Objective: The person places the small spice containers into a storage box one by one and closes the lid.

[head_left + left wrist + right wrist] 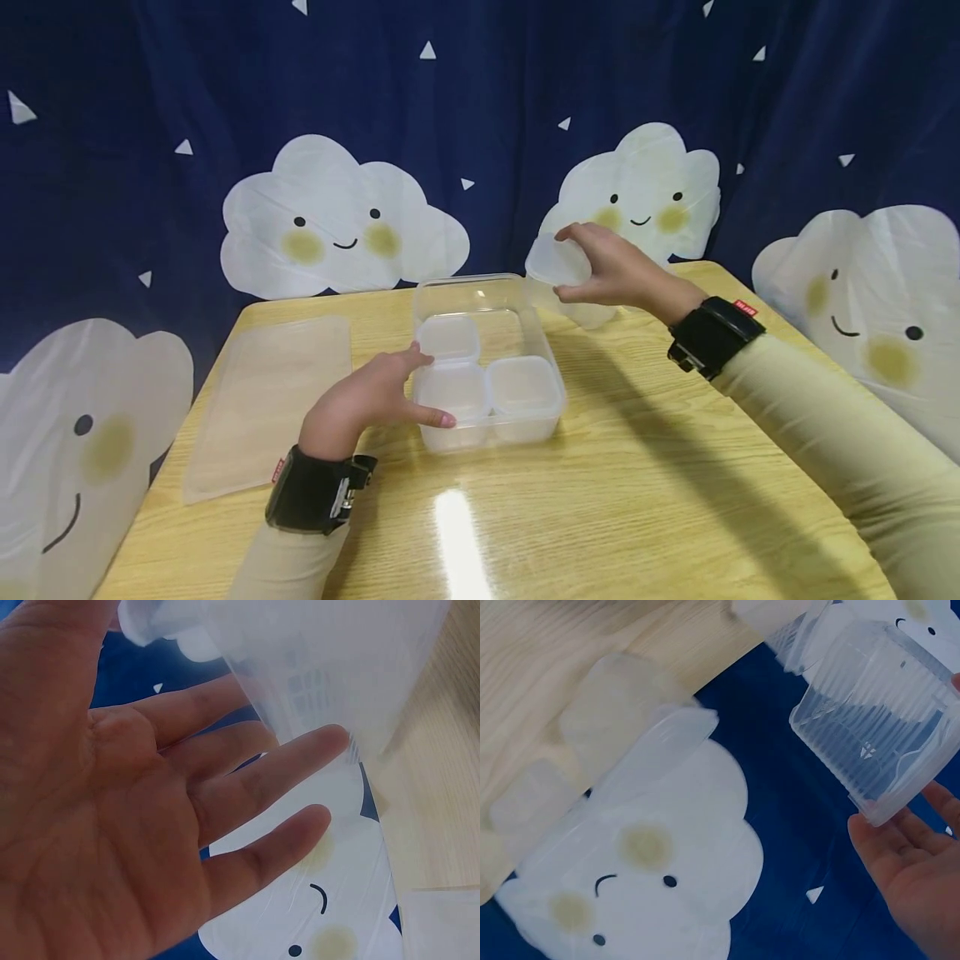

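A large clear plastic container stands on the table with three small translucent boxes inside: one at the back left, one at the front left and one at the front right. My left hand touches the container's left side with thumb and fingers spread and straight; the left wrist view shows fingertips against its wall. Above the container's back right corner, my right hand grips another small clear box between thumb and fingers. In the right wrist view this box has ribbed walls and is tilted.
A large flat translucent sheet, perhaps a lid, lies on the left of the table. Further translucent pieces lie by the back edge, partly behind my right hand. A dark blue curtain with clouds hangs behind the table.
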{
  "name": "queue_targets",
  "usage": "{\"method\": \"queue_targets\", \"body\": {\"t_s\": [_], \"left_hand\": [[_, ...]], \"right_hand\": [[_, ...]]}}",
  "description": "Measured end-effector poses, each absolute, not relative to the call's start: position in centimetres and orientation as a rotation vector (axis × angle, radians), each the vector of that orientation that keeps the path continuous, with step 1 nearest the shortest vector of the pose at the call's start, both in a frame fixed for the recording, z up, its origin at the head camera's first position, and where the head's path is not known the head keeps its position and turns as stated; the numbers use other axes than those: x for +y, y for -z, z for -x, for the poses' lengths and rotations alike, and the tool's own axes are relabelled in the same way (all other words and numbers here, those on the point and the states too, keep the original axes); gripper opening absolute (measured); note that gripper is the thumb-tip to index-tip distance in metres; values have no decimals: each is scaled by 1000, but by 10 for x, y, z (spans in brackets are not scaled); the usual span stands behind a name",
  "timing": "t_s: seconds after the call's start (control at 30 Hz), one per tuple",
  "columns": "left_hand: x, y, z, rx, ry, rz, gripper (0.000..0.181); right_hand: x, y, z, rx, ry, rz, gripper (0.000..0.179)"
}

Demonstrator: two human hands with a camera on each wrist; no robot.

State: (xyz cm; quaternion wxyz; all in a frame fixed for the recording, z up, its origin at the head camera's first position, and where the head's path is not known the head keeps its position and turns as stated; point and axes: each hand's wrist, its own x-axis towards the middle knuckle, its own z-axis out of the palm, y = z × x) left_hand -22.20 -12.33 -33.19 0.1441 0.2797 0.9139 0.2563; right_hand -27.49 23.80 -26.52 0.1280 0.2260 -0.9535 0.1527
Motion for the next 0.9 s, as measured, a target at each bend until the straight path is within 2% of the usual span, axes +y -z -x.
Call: {"method": "queue_targets", "body": {"t_s": [0.43, 0.9], "left_hand": [[-122, 332, 221, 2634, -742, -785, 99], [-124, 331, 222, 2626, -756, -783, 99]], "right_hand": [[195, 281, 284, -2741, -483, -866, 68], [185, 311, 299, -2880, -491, -985, 65]]}}
